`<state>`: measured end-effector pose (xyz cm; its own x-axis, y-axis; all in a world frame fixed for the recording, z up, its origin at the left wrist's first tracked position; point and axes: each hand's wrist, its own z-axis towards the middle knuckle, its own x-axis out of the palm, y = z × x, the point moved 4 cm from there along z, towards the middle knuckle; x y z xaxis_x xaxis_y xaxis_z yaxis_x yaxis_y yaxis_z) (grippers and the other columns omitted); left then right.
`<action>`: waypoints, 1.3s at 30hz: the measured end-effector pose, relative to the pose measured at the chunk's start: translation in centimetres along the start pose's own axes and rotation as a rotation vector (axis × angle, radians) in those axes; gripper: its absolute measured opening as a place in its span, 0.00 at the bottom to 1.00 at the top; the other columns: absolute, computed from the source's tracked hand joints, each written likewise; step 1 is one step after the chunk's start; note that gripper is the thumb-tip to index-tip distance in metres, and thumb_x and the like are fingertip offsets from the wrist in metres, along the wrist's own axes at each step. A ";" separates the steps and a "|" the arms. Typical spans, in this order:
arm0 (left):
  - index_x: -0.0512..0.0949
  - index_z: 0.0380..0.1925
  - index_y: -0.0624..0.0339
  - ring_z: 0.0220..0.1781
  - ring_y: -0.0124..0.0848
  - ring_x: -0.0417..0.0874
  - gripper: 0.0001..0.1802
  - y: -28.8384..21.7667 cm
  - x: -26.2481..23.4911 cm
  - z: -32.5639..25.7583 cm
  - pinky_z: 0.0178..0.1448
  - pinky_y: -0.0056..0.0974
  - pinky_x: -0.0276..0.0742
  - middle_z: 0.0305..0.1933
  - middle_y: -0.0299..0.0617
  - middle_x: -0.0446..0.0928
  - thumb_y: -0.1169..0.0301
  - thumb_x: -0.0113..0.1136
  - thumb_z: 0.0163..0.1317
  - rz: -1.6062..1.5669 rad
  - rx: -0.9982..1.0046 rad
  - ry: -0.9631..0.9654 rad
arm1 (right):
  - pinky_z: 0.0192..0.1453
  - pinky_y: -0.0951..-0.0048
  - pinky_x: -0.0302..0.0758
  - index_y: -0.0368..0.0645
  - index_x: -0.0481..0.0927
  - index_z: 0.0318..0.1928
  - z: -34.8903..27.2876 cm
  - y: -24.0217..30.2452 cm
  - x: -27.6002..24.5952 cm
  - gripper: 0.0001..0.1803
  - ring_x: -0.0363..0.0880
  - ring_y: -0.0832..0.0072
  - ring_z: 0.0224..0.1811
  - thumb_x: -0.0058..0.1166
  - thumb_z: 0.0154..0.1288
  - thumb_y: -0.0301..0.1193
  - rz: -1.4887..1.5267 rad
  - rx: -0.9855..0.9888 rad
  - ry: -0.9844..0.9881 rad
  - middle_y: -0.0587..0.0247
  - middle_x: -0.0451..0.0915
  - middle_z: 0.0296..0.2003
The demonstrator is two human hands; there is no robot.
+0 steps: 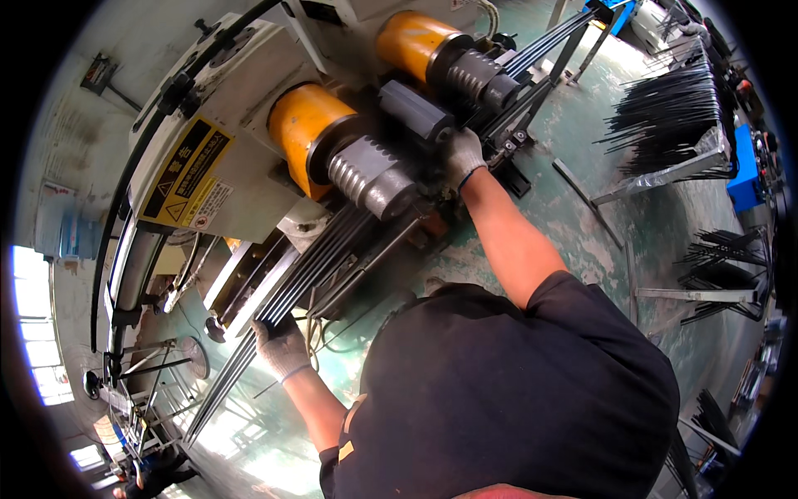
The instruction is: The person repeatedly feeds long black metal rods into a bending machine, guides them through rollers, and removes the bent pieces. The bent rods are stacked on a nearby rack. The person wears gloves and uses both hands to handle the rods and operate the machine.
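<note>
A bundle of long dark steel rods runs through a rolling machine with two grey threaded rollers on yellow housings. My left hand, in a grey work glove, grips the bundle where it sticks out at the lower left. My right hand, also gloved, is closed on the rods between the two rollers, next to the second roller. My black shirt fills the lower middle of the view.
The machine's cream body carries a yellow-and-black warning sticker. Racks of dark rods stand on the green floor at the right. A blue box sits at the far right. A small stand is at lower left.
</note>
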<state>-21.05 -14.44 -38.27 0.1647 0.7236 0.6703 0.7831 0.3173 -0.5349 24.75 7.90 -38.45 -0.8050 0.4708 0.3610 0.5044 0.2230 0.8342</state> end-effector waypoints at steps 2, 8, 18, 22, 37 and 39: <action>0.80 0.59 0.65 0.58 0.46 0.84 0.18 -0.7 -0.1 0.0 0.67 0.47 0.80 0.61 0.52 0.82 0.67 0.60 0.75 0.067 -0.198 0.328 | 0.43 0.55 0.81 0.38 0.86 0.47 0.7 0.5 -1.7 0.25 0.85 0.62 0.39 0.61 0.69 0.49 -0.104 0.015 0.007 0.54 0.86 0.39; 0.81 0.54 0.67 0.54 0.39 0.86 0.15 -4.8 -2.8 4.6 0.61 0.42 0.82 0.54 0.48 0.85 0.75 0.62 0.70 0.069 -0.018 0.260 | 0.51 0.62 0.78 0.35 0.87 0.52 1.2 0.2 0.3 0.23 0.82 0.71 0.41 0.65 0.70 0.43 0.102 -0.142 -0.051 0.58 0.88 0.41; 0.78 0.61 0.60 0.57 0.25 0.83 0.17 -11.3 -9.2 8.6 0.61 0.35 0.83 0.58 0.34 0.83 0.70 0.53 0.77 0.203 0.249 0.297 | 0.38 0.66 0.79 0.35 0.87 0.45 -4.2 2.9 1.0 0.20 0.82 0.74 0.31 0.64 0.72 0.44 -0.137 -0.051 -0.151 0.60 0.86 0.33; 0.77 0.66 0.65 0.62 0.39 0.83 0.23 -8.8 -9.7 10.4 0.69 0.41 0.78 0.63 0.51 0.82 0.69 0.59 0.74 1.010 0.901 0.498 | 0.21 0.65 0.71 0.37 0.85 0.44 -3.6 0.9 0.8 0.11 0.77 0.72 0.20 0.60 0.72 0.33 -0.002 -0.151 -0.129 0.61 0.82 0.26; 0.81 0.58 0.71 0.63 0.44 0.82 0.22 -3.5 -4.4 6.1 0.77 0.50 0.72 0.63 0.54 0.82 0.63 0.61 0.74 0.102 0.209 0.178 | 0.42 0.66 0.77 0.36 0.86 0.50 -5.4 2.3 -0.8 0.20 0.81 0.75 0.34 0.63 0.73 0.41 -0.139 -0.167 -0.070 0.62 0.86 0.33; 0.81 0.58 0.69 0.63 0.45 0.82 0.22 -1.1 -3.2 5.4 0.78 0.52 0.71 0.62 0.54 0.81 0.61 0.59 0.76 0.132 0.162 0.311 | 0.42 0.66 0.77 0.36 0.86 0.50 -4.8 1.8 -1.0 0.19 0.81 0.75 0.34 0.64 0.72 0.41 -0.125 -0.178 -0.073 0.62 0.87 0.33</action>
<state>-25.64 -13.79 -42.55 0.4518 0.5519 0.7010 0.6421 0.3444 -0.6849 24.98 3.76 -35.29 -0.8299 0.5109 0.2240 0.3335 0.1326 0.9334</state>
